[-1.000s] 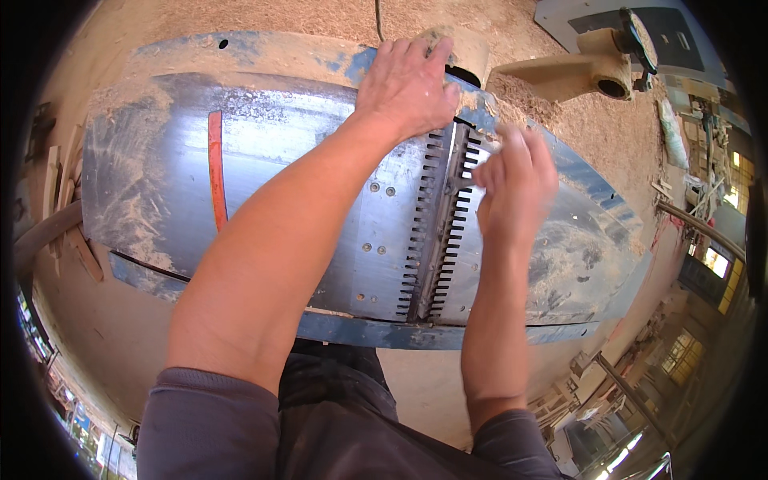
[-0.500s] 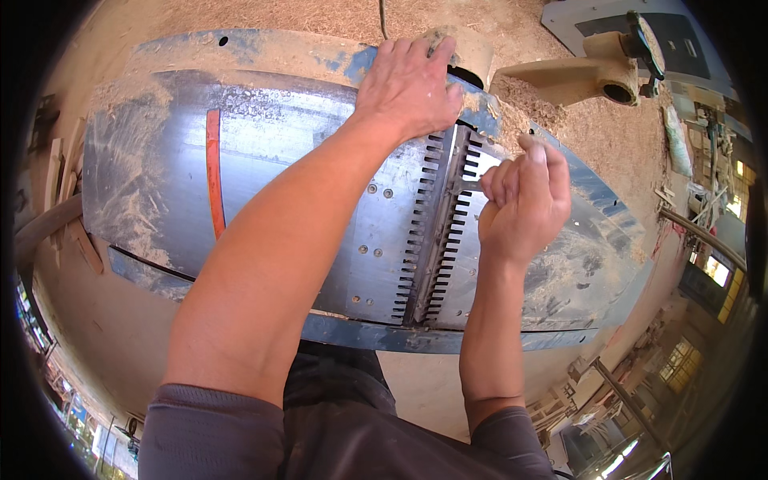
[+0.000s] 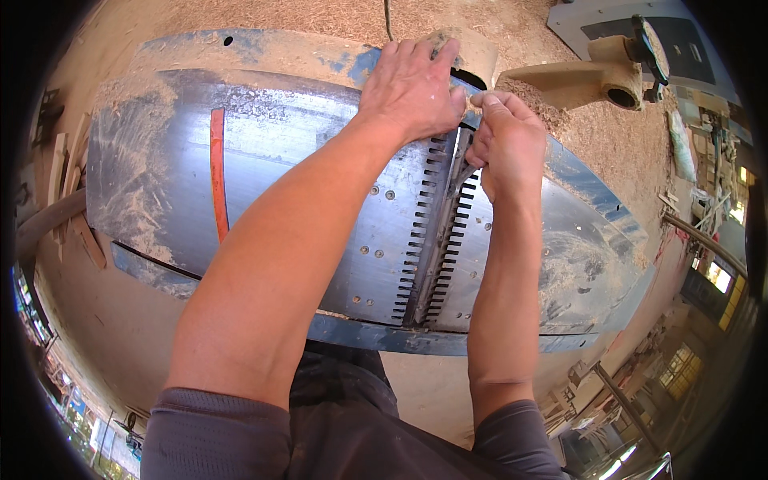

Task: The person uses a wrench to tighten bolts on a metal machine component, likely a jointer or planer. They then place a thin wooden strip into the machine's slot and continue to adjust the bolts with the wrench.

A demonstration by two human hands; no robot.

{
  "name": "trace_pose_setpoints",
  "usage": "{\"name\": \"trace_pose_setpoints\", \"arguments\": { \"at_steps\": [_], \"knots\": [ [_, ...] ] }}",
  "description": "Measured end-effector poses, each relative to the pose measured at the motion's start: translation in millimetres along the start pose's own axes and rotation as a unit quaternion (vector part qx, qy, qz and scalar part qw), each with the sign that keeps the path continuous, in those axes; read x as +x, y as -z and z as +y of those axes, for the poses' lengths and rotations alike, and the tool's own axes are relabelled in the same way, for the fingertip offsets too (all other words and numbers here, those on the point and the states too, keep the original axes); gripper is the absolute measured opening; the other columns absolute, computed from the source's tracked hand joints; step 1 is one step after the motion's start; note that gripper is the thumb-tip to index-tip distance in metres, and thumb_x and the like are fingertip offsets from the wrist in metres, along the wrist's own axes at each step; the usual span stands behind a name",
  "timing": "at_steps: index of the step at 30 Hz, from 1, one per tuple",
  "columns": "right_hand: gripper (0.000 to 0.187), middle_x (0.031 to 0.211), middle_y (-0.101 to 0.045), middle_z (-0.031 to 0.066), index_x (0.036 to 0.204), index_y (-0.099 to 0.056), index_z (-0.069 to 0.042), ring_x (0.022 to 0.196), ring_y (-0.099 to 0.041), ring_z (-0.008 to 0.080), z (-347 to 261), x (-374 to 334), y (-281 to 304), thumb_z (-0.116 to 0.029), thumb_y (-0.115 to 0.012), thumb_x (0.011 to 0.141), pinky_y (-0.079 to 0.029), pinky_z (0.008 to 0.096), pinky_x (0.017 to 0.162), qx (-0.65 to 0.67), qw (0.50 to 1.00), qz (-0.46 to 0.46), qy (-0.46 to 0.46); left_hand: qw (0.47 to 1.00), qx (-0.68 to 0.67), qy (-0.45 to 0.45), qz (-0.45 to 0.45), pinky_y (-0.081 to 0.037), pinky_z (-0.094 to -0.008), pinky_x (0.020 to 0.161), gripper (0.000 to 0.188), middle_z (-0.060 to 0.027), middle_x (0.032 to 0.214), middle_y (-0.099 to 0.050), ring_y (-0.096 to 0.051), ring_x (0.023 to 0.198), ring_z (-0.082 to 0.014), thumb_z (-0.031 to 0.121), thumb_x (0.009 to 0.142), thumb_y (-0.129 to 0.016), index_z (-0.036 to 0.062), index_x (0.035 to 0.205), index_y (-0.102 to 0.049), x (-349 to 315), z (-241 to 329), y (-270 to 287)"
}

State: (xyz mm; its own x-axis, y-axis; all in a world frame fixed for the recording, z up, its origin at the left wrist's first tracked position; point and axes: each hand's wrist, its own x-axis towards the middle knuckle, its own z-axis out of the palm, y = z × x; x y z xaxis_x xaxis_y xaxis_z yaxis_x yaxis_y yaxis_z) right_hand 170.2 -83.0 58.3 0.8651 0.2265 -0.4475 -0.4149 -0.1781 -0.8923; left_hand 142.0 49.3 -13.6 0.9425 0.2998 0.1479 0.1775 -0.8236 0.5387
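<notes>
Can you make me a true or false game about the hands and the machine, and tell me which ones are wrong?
1. The right hand holds a thin tool. True.
2. The left hand is held up in the air, away from the machine. False: it rests on the machine's far edge.
3. The red strip lies to the right of the slot. False: it lies to the left.
4. There is sawdust on the machine. True.
5. Both hands wear gloves. False: both are bare.
6. The slot has rows of teeth along both sides. True.
</notes>
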Motion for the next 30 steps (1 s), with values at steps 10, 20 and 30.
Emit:
{"name": "trace_pose_setpoints", "arguments": {
  "at_steps": [10, 20, 30],
  "knots": [
    [0.017, 0.074, -0.059, 0.0094, 0.097, -0.061, 0.006, 0.066, -0.053, 0.0155, 104, -128, 19, -0.003, -0.048, 0.102, -0.052, 0.0322, 0.067, -0.001, 0.910, 0.090, 0.405, 1.000, 0.004, 0.001, -0.014, -0.035, -0.0446, 0.116, 0.064, -0.0183, 0.135, -0.060, -0.053, 0.127, -0.0340, 0.035, 0.091, -0.063, 0.0062, 0.147, -0.049, 3, 1, 1],
    [0.020, 0.057, -0.041, -0.0013, 0.103, -0.062, 0.008, 0.048, -0.034, 0.0073, 14, -72, 25, -0.008, -0.051, 0.104, -0.036, 0.0285, 0.049, 0.145, 0.966, 0.070, 0.204, 1.000, 0.013, 0.004, -0.014, -0.034, -0.0443, 0.117, 0.064, -0.0183, 0.139, -0.059, -0.053, 0.129, -0.0341, 0.036, 0.092, -0.061, 0.0063, 0.148, -0.049, 1, -2, 0],
    [0.016, 0.058, -0.039, -0.0027, 0.098, -0.062, 0.003, 0.045, -0.030, 0.0075, -4, -9, 19, -0.011, -0.057, 0.101, -0.027, 0.0283, 0.044, 0.113, 0.993, 0.000, 0.014, 1.000, 0.000, 0.013, -0.024, -0.035, -0.0438, 0.118, 0.065, -0.0171, 0.141, -0.059, -0.052, 0.131, -0.0335, 0.036, 0.091, -0.062, 0.0067, 0.148, -0.049, 1, 1, 2]
  ]
}}
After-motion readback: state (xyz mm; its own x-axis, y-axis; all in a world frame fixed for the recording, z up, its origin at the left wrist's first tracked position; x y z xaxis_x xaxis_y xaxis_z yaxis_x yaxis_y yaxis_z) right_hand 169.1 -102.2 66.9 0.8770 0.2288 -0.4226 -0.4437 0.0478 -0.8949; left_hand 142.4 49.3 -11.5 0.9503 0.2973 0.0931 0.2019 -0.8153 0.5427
